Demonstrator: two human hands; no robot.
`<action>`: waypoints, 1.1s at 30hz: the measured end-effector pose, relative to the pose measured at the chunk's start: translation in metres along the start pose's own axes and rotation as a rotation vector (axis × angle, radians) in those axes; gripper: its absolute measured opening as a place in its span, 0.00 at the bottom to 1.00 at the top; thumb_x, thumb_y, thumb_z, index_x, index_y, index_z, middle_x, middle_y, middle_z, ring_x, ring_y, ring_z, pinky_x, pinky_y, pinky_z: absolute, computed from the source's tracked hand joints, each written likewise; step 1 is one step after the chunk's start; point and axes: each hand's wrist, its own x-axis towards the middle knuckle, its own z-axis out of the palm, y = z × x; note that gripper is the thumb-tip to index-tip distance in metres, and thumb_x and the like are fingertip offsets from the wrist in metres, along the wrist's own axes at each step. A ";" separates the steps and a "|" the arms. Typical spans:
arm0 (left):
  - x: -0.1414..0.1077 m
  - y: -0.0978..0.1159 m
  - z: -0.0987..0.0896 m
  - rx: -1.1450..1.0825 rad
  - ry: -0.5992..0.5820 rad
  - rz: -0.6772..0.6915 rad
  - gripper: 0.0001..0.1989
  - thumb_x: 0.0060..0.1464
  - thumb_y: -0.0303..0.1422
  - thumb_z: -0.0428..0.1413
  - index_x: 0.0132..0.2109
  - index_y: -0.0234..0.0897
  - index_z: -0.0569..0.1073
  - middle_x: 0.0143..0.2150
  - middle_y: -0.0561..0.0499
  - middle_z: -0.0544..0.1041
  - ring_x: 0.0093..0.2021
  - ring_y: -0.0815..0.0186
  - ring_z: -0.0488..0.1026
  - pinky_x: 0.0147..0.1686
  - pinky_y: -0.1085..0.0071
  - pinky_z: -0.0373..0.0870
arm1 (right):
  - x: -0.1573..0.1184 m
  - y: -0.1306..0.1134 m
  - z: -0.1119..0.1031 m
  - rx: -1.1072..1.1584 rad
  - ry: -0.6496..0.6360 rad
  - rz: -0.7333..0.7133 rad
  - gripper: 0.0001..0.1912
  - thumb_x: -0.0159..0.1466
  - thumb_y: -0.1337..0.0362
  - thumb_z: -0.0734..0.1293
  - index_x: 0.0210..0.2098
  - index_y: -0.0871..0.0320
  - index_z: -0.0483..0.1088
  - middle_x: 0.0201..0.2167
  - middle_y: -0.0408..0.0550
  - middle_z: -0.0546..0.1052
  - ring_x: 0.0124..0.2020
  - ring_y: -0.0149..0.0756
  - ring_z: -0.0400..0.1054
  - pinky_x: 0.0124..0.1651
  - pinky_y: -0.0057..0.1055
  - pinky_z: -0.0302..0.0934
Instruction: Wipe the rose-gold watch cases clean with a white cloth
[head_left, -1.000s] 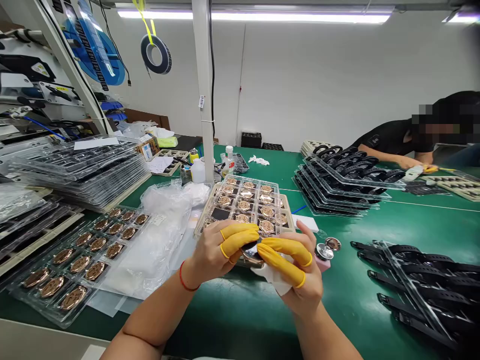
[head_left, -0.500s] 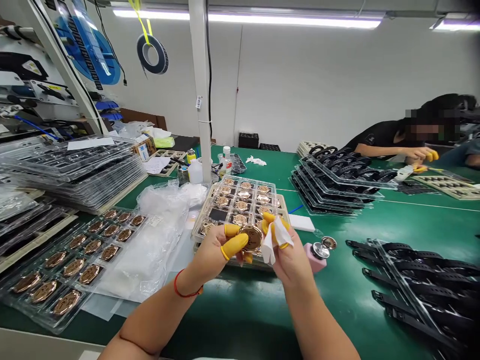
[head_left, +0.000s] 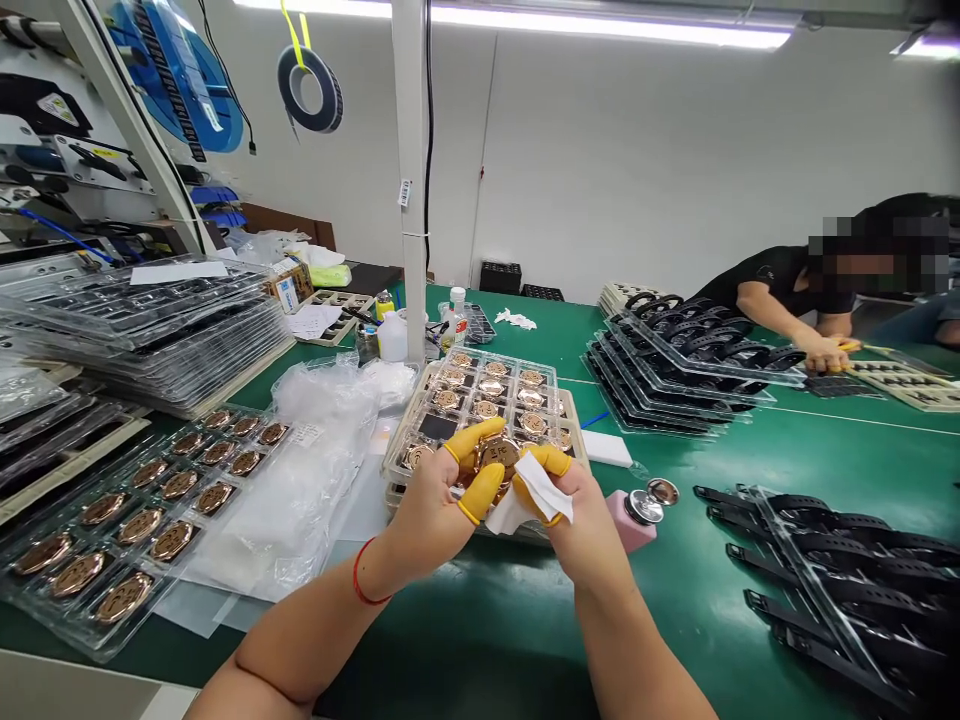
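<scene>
As left hand [head_left: 427,515] grips watch [head_left: 496,455], right [head_left: 581,530] pinches wipe [head_left: 529,497].

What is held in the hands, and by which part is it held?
The left hand holds a gold watch case by its rim; the right hand pinches a white wipe against it.

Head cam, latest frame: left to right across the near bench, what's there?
clear tray of rose-gold watch cases → plastic bag → left hand → right hand → pink dispenser bottle → clear tray of black watch straps
</scene>
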 end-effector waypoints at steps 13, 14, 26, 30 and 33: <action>0.004 0.003 -0.006 0.569 -0.067 0.472 0.09 0.60 0.26 0.54 0.47 0.39 0.74 0.37 0.50 0.79 0.36 0.65 0.75 0.35 0.71 0.72 | -0.004 -0.001 -0.006 -0.258 0.168 -0.417 0.10 0.59 0.59 0.70 0.25 0.57 0.72 0.24 0.43 0.71 0.26 0.32 0.63 0.28 0.28 0.58; 0.004 0.002 -0.003 0.555 -0.067 0.488 0.08 0.60 0.26 0.54 0.45 0.39 0.74 0.36 0.50 0.78 0.35 0.65 0.75 0.34 0.71 0.72 | -0.004 0.002 -0.004 -0.162 0.152 -0.335 0.13 0.58 0.55 0.71 0.24 0.57 0.71 0.22 0.42 0.70 0.24 0.31 0.62 0.26 0.27 0.57; -0.004 0.004 0.005 0.051 -0.099 0.401 0.06 0.58 0.29 0.59 0.43 0.35 0.75 0.37 0.46 0.81 0.38 0.64 0.79 0.40 0.73 0.76 | -0.010 -0.020 -0.028 0.168 -0.102 -0.160 0.17 0.53 0.49 0.74 0.33 0.56 0.75 0.24 0.44 0.71 0.24 0.31 0.64 0.28 0.28 0.63; -0.001 0.002 0.005 0.073 -0.065 0.426 0.06 0.58 0.29 0.59 0.43 0.35 0.76 0.37 0.47 0.81 0.37 0.64 0.79 0.38 0.73 0.76 | -0.011 -0.013 -0.027 0.071 -0.112 -0.304 0.10 0.57 0.55 0.73 0.35 0.52 0.76 0.32 0.46 0.75 0.31 0.35 0.69 0.31 0.30 0.66; 0.004 -0.001 0.004 0.258 0.018 0.518 0.07 0.57 0.28 0.59 0.44 0.38 0.76 0.40 0.47 0.80 0.40 0.64 0.77 0.42 0.70 0.75 | -0.009 -0.009 -0.020 -0.140 -0.053 -0.488 0.05 0.59 0.62 0.72 0.36 0.49 0.77 0.35 0.46 0.75 0.36 0.36 0.69 0.38 0.32 0.66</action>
